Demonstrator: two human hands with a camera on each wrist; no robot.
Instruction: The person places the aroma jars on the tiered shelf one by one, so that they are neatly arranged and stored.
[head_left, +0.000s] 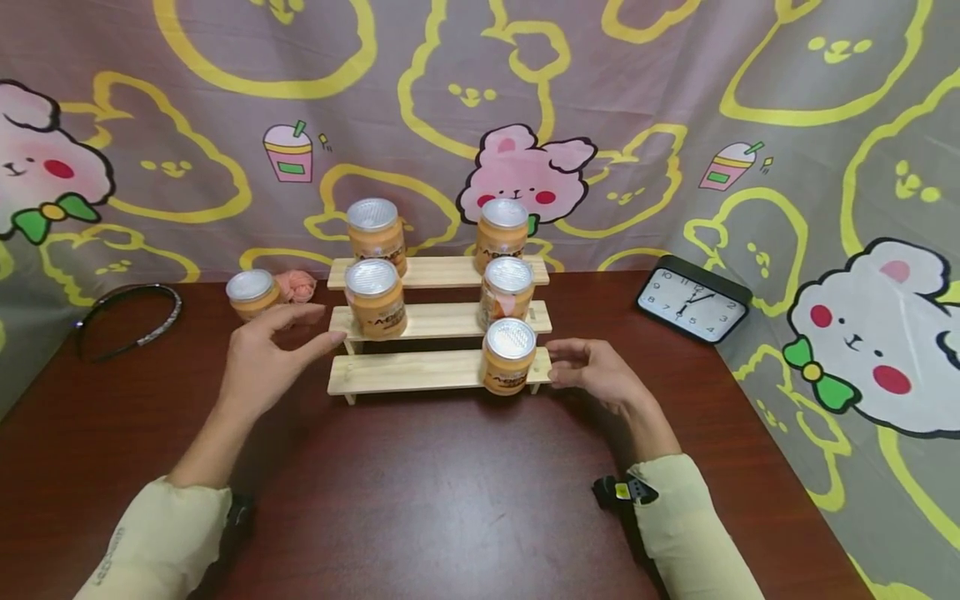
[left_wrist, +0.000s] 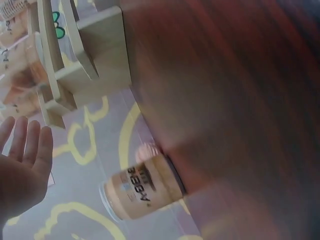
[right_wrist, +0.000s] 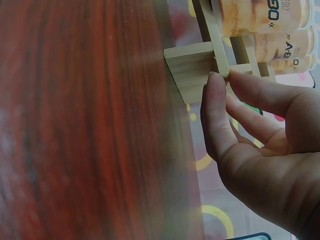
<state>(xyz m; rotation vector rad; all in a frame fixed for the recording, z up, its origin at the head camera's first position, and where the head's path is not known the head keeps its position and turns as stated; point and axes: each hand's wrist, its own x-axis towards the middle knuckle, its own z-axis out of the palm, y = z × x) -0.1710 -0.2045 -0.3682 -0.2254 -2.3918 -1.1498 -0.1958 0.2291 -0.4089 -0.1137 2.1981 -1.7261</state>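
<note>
A three-step wooden display shelf (head_left: 412,372) stands on the table, with several orange-labelled jars with silver lids on its steps. Two are on the top step and two on the middle one; a single jar (head_left: 507,371) occupies the right end of the lowest. My right hand (head_left: 600,377) pinches the right end of the lowest board between thumb and finger, as the right wrist view shows. On the other side, my left hand (head_left: 262,358) is held with fingers relaxed, thumb near the middle step's left end. Behind it, another jar (head_left: 252,290) sits on the table, partly hidden in the head view.
A peach-coloured bunched item (head_left: 297,286) lies beside the table jar. A black headband (head_left: 161,325) is at the far left. At the back right leans a white-faced clock (head_left: 693,300). A patterned curtain (head_left: 420,50) hangs behind the dark wood table (head_left: 435,500).
</note>
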